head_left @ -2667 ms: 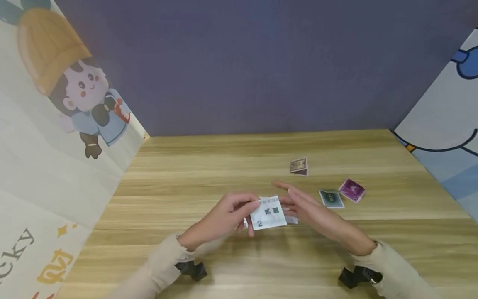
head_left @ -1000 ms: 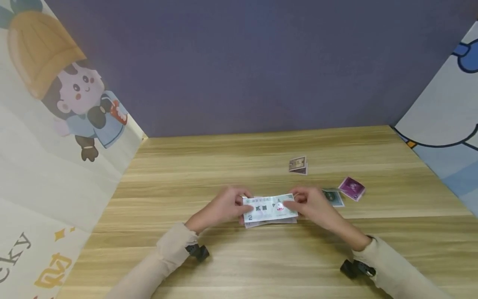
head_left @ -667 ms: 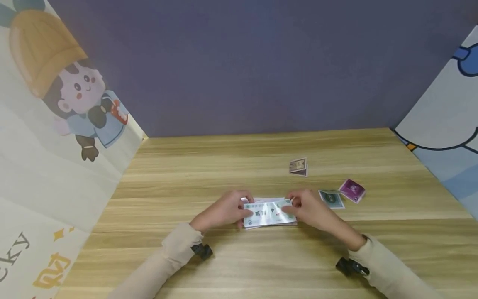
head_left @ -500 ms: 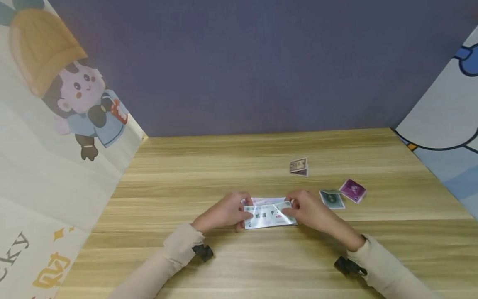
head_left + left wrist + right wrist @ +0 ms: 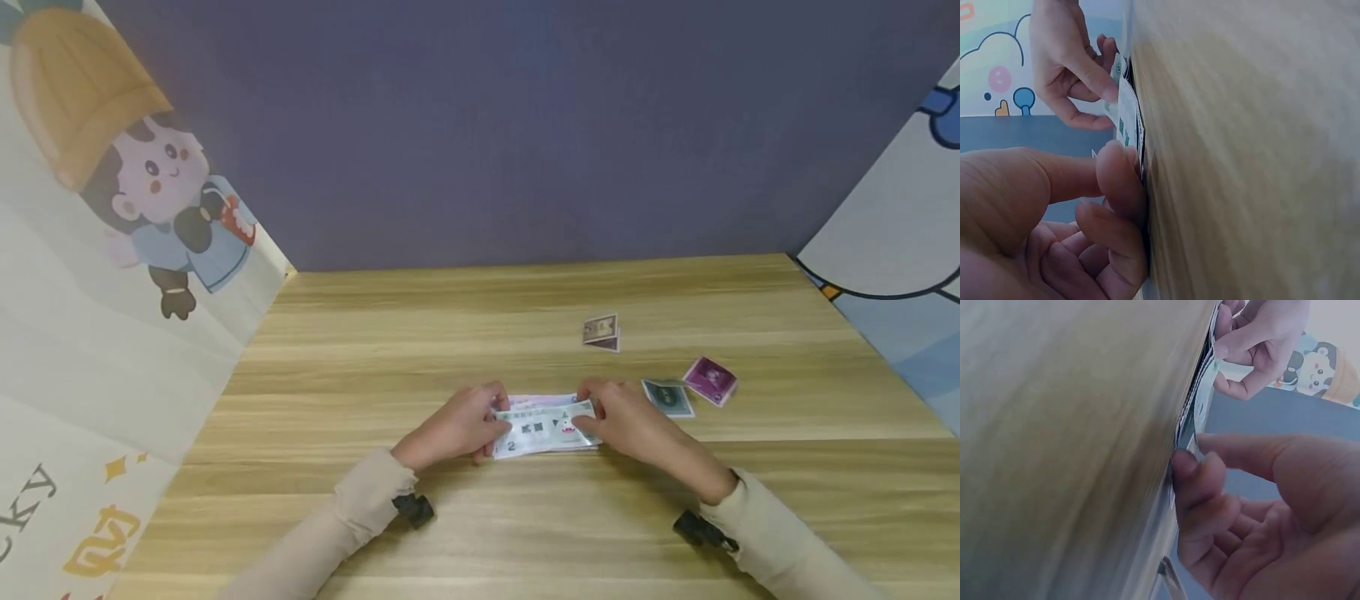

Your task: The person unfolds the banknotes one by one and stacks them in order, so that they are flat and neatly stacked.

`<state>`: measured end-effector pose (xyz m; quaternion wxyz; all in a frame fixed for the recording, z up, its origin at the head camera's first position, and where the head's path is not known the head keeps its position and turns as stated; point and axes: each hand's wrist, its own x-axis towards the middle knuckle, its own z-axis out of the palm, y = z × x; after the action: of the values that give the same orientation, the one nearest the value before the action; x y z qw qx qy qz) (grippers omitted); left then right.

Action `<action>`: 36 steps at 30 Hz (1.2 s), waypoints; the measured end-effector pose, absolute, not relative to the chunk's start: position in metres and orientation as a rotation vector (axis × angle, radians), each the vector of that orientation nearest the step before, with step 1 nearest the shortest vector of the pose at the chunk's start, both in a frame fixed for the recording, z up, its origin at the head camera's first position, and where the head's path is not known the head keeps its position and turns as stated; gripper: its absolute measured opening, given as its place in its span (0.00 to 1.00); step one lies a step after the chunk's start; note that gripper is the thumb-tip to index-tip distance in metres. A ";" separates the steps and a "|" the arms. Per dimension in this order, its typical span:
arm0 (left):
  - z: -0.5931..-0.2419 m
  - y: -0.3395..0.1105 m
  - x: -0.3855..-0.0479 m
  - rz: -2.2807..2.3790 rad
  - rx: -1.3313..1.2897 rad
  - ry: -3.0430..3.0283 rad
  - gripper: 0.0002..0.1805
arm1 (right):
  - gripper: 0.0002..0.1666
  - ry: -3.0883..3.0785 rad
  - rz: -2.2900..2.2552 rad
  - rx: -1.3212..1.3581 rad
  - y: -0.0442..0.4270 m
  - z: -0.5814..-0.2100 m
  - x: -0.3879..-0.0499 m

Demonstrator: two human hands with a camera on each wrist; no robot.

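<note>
A pale green banknote (image 5: 543,429) marked with a 2 lies over a stack of other notes (image 5: 536,401), whose pinkish top edge shows behind it. My left hand (image 5: 459,425) pinches the left end between thumb and curled fingers. At the right end, my right hand (image 5: 633,423) pinches the same note, thumb on top. In the left wrist view, the banknote (image 5: 1127,115) lies close to the tabletop. From the right wrist view, the green note (image 5: 1204,394) bows up a little off the layered stack (image 5: 1186,415). How many notes each hand grips cannot be told.
A folded brown note (image 5: 600,328) sits behind the hands on the wooden table (image 5: 420,325). To the right lie a dark green folded note (image 5: 670,400) and a purple folded note (image 5: 711,381), close together. A dark panel (image 5: 525,133) stands at the back.
At first the left hand held the banknote while the right hand's fingers were stretched out beside it. The right hand then took the right end, and the note came down toward me over the stack.
</note>
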<state>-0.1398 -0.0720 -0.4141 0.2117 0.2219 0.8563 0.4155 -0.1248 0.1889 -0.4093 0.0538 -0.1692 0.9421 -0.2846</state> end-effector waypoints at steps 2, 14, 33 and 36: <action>-0.413 -0.071 -0.140 1.152 0.614 2.392 0.07 | 0.21 2.896 -0.817 -0.498 0.188 -0.408 -0.123; -0.411 -0.074 -0.141 1.156 0.625 2.364 0.07 | 0.23 3.113 -0.553 -0.876 0.169 -0.397 -0.097; -0.402 -0.074 -0.139 1.113 0.641 2.384 0.16 | 0.33 2.934 -0.208 -1.015 0.167 -0.399 -0.074; -0.400 -0.077 -0.138 1.101 0.625 2.383 0.16 | 0.34 2.948 -0.230 -1.046 0.167 -0.402 -0.076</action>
<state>-0.1384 -0.0770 -0.4004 0.2195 0.2259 0.8615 0.3981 -0.0765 0.1671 -0.4018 0.0027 -0.3336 0.9398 -0.0735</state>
